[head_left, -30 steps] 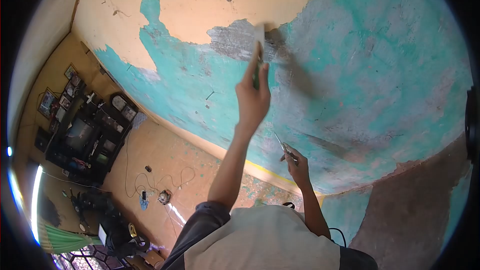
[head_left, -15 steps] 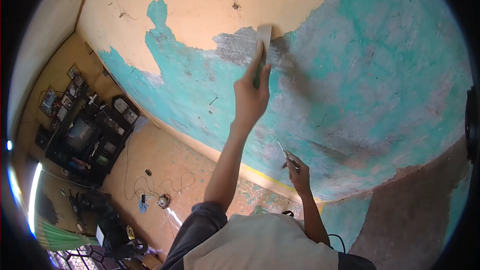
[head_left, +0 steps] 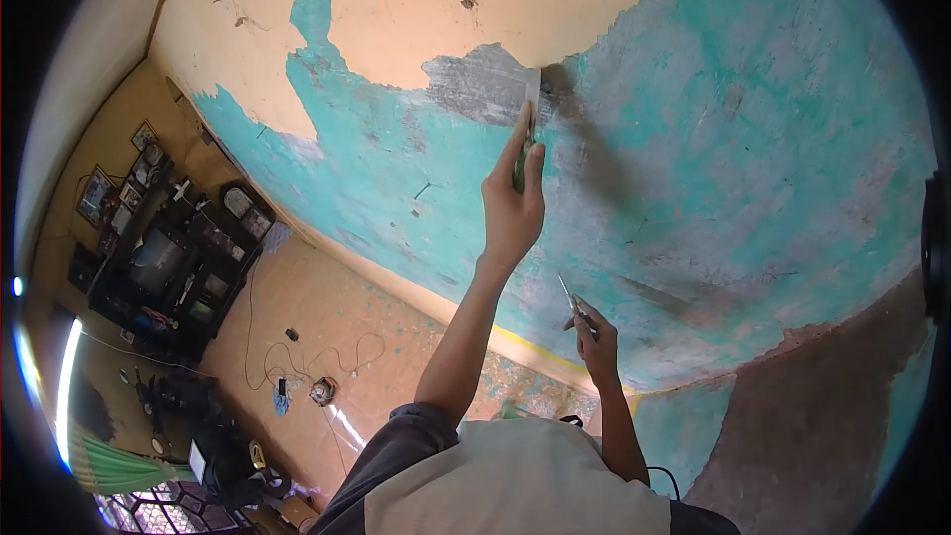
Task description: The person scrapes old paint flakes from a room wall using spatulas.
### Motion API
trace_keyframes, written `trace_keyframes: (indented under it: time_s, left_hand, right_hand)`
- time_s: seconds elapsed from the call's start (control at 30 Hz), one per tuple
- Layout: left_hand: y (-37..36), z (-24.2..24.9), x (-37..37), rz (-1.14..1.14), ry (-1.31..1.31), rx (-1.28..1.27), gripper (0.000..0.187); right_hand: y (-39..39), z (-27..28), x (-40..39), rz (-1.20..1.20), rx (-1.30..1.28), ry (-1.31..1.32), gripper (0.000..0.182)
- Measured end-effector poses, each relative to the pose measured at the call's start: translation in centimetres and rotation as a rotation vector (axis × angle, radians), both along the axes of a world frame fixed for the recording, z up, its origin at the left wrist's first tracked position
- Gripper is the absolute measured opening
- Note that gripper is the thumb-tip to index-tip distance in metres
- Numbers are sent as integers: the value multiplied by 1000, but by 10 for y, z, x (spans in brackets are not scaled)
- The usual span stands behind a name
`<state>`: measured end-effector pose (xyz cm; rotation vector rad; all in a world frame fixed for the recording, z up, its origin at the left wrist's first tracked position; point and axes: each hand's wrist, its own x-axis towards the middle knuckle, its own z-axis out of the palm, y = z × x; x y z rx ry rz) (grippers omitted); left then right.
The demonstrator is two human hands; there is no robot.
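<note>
My left hand [head_left: 513, 206] is raised to the wall, its fingers wrapped round the green handle of a paint scraper [head_left: 533, 86]. The flat metal blade lies at the lower edge of the cream paint [head_left: 406, 0], beside a bare grey patch [head_left: 475, 87]. Lower down and to the right, my right hand [head_left: 597, 345] grips a thin tool with a narrow metal shaft [head_left: 565, 287]. Its shaft points up toward the wall; the exact kind does not show. Turquoise paint [head_left: 367, 154] covers much of the wall around both hands.
Paint flakes and a loose cable [head_left: 371, 352] lie on the floor [head_left: 327, 307] at left. A dark cabinet [head_left: 163, 258] with a television and framed pictures stands at the far left. Below it are a motorcycle [head_left: 203, 436] and a green curtain [head_left: 124, 461]. A few nails stick out of the wall.
My left hand and the scraper have moved down and slightly right, off the cream paint to its edge. My right hand has shifted only slightly, with the thin tool still in it.
</note>
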<state>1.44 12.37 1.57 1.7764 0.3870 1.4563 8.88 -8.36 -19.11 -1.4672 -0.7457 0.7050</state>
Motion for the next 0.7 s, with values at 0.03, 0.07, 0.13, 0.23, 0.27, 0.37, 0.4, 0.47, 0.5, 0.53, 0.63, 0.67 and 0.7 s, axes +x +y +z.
trace_keyframes:
  time_s: [0.03,0.07,0.13,0.23,0.27,0.37,0.4,0.47,0.5,0.53,0.63,0.67,0.7]
  left_hand:
    - [-4,-4,-3,-1,2,-1,51]
    - [-12,-8,-6,-57,42,-105,50]
    - [-17,-8,-5,-102,73,-178,50]
    - [3,6,8,-28,-44,11,50]
    - [8,10,10,-27,-43,9,50]
    - [16,15,13,-60,-117,29,52]
    - [14,6,10,-52,-75,30,53]
    - [-3,-7,12,-101,-82,-24,53]
    - [-6,-9,15,-92,-90,7,53]
    - [-3,-7,17,-110,-104,1,52]
    - [2,13,10,-113,-71,-56,50]
    - [9,9,11,-85,-62,-26,50]
    - [7,8,9,-83,-58,-26,50]
  right_hand:
    - [-1,0,-1,-1,-1,2,40]
    - [0,1,-1,2,6,16,40]
    - [1,2,-1,1,14,28,40]
    - [2,5,2,2,8,18,40]
    - [2,4,4,6,8,2,40]
    - [0,5,4,10,-4,3,40]
    - [2,6,5,9,-7,18,40]
    - [4,2,7,4,5,-1,40]
    - [5,2,8,-2,14,-17,40]
    - [6,2,9,-3,16,-16,40]
    - [4,6,10,-5,6,-15,40]
    - [4,7,10,-11,2,-7,40]
    - [4,7,9,-18,-2,0,40]
